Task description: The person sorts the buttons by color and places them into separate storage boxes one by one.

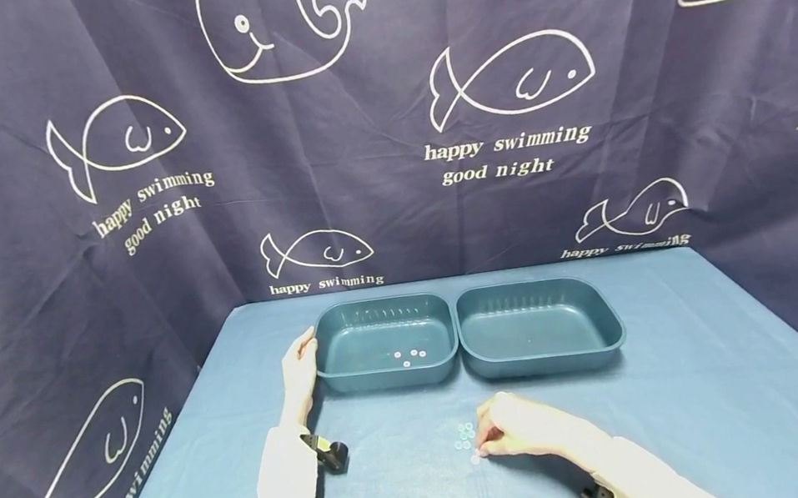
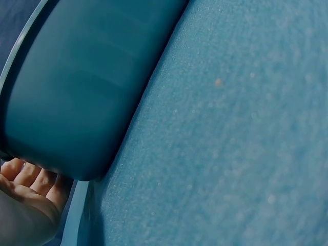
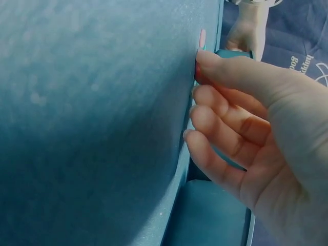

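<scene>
My left hand rests at the left end of the left teal bin, its fingers against the outside of the wall just under the rim. In the left wrist view, its loosely bent fingers meet the bin's end. Low over the table, my right hand has its thumb and index fingertips together at a small pink disc. The other fingers curl loosely. Beside the fingertips lies a loose group of small pale teal rings. Several small pinkish pieces lie on the left bin's floor.
A second teal bin stands right beside the left one, rims nearly touching. Both sit near the back of the blue-covered table. A dark curtain with white fish drawings hangs behind and at the sides.
</scene>
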Tool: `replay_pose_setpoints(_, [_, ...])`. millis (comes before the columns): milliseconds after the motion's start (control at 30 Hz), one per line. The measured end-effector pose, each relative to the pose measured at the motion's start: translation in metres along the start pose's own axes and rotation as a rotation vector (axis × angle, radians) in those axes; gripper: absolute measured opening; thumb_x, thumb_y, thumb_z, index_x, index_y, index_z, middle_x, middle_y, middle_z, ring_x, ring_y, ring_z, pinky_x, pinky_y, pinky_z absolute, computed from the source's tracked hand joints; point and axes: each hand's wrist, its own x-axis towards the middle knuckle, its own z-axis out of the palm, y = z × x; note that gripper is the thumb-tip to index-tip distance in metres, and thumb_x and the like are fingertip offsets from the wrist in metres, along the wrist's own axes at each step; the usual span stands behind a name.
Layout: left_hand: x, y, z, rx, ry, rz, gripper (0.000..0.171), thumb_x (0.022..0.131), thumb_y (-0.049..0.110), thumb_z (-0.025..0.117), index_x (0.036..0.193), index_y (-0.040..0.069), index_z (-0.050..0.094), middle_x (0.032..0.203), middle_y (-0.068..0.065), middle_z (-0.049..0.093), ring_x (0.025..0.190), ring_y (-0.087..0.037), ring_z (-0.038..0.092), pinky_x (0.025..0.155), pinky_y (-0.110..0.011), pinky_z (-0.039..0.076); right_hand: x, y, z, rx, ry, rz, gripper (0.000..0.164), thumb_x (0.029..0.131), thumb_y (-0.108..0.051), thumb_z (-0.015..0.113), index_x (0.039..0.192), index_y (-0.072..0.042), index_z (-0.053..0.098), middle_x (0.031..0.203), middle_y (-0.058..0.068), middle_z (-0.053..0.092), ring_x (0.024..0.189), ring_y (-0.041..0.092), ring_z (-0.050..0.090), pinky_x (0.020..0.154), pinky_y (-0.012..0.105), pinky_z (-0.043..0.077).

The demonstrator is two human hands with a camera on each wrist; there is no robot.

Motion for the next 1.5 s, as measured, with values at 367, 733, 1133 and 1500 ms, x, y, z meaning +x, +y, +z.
replay_pose_setpoints(367, [0.0006,-0.0001,0.0007,0.015,0.0,-0.011,0.038,0.095,0.007,0.046,0.131,-0.005,0.05,0.138,-0.022,0.047,0.128,-0.035,0.045,0.11,-0.043,0.034,-0.0023,-0.0004,-0.0001,0.02,0.016,0.055,0.007,0.075,-0.009,0.07,0.069,-0.014,0.069,0.065,-0.008,0.055,0.06,-0.006,0.048,0.058,0.001,0.036])
replay_pose_setpoints(733, [-0.0002,0.0034,0.0011,0.015,-0.008,-0.004,0.038,0.095,0.007,0.047,0.131,-0.005,0.05,0.138,-0.022,0.047,0.128,-0.035,0.045,0.11,-0.043,0.034,-0.0016,-0.0023,-0.0004,0.013,0.036,0.069,0.008,0.075,-0.015,0.074,0.083,-0.011,0.074,0.067,-0.004,0.055,0.059,-0.001,0.048,0.056,0.002,0.035])
replay_pose_setpoints(1133, [-0.0004,0.0033,0.0006,0.013,-0.003,0.0,0.037,0.095,0.007,0.047,0.13,-0.004,0.051,0.138,-0.022,0.048,0.128,-0.035,0.045,0.11,-0.043,0.034,0.0035,-0.0022,0.0027,-0.084,0.054,0.01,0.01,0.074,-0.025,0.076,0.079,-0.017,0.076,0.066,-0.009,0.056,0.06,-0.006,0.047,0.058,0.0,0.034])
replay_pose_setpoints(1500, [-0.0017,0.0035,-0.0008,0.003,-0.012,-0.017,0.038,0.096,0.008,0.047,0.132,-0.006,0.048,0.139,-0.024,0.045,0.13,-0.037,0.042,0.111,-0.044,0.032,0.0053,-0.0098,0.002,-0.226,0.041,-0.086,0.004,0.075,-0.015,0.075,0.072,-0.018,0.074,0.06,-0.012,0.049,0.058,-0.01,0.034,0.056,-0.001,0.028])
